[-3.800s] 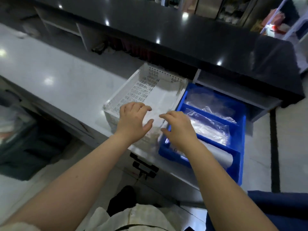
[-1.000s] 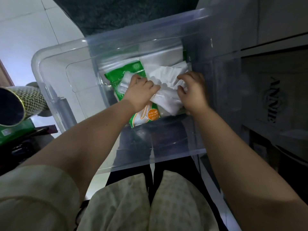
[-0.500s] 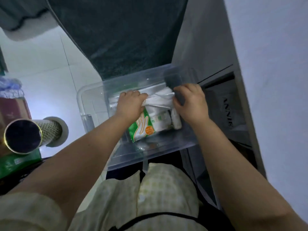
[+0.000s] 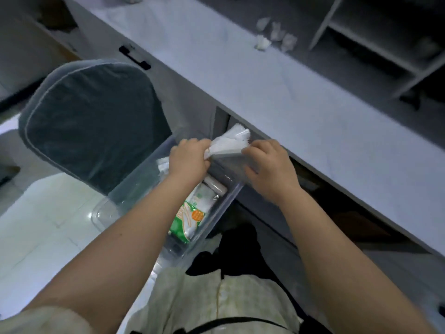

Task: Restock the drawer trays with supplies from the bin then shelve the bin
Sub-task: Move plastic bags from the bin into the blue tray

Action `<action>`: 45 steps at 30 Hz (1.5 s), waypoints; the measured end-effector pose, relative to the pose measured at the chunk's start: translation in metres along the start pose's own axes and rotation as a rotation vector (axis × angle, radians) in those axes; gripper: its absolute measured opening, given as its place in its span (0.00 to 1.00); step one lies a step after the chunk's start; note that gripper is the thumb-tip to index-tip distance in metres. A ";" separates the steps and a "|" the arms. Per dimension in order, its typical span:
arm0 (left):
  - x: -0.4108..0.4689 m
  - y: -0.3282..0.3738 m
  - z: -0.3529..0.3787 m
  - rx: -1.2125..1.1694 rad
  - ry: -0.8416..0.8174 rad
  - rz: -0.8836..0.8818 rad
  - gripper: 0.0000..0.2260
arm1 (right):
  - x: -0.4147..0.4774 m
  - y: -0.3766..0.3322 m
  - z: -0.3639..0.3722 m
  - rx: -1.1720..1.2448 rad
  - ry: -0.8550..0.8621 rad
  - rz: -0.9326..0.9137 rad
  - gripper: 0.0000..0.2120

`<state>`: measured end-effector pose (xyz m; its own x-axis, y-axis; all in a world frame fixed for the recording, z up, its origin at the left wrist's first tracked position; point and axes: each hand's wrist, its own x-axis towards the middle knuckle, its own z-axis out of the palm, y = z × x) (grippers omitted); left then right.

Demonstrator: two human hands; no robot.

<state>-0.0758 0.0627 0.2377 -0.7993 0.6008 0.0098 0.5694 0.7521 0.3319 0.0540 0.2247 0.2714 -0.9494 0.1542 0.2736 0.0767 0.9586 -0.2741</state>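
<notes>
two hands hold one thing. the left hand [image 4: 187, 160] grips one end of a white packet [image 4: 228, 143] with its fingers curled round it. the right hand [image 4: 267, 169] pinches the other end. the packet is up in the air, just above the far end of the clear bin [image 4: 102, 212] and close under the edge of the counter [image 4: 265, 80].

to do this step well, i think both hands should hold tight and lift the soft packet straight out. that way it will not catch on the bin wall or bump the counter edge above the grip. it looks floppy, so it could sag or slip if one hand lets go too soon. next it must go to the drawer trays, which i cannot see from here.

below the grip, inside the bin, lie a green packet [image 4: 190, 219] with a glove picture and a pale roll [image 4: 216, 185]. so more is left to take out, and the bin is not ready for the shelf.

left of the grip is a grey chair cushion [image 4: 91, 126], right beside the bin. past the grip, some small white crumpled bits [image 4: 263, 43] sit on the counter. further right are open shelves [image 4: 373, 44]. the floor [image 4: 48, 225] is pale shiny tile, and the room is dim.
</notes>
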 end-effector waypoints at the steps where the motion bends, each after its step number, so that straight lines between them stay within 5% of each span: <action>1: 0.003 0.019 -0.005 -0.003 0.010 0.048 0.14 | -0.012 0.006 -0.017 -0.026 0.043 0.028 0.14; 11: -0.004 0.257 -0.033 0.031 0.068 0.498 0.09 | -0.188 0.094 -0.185 -0.260 0.459 0.434 0.10; 13: -0.047 0.365 -0.017 -0.021 0.099 0.692 0.08 | -0.279 0.118 -0.243 -0.345 0.525 0.565 0.10; 22: -0.193 0.604 0.046 -0.159 0.028 0.987 0.13 | -0.510 0.182 -0.354 -0.490 0.527 0.770 0.11; 30: -0.267 0.733 0.092 -0.187 -0.005 1.106 0.14 | -0.635 0.234 -0.405 -0.458 0.528 0.895 0.11; 45: -0.159 0.921 0.173 -0.119 -0.035 1.089 0.15 | -0.655 0.433 -0.447 -0.402 0.429 0.999 0.11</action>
<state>0.6090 0.7062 0.3789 0.1283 0.9363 0.3268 0.9436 -0.2166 0.2502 0.8450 0.6461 0.3858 -0.2357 0.8803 0.4118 0.8983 0.3590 -0.2533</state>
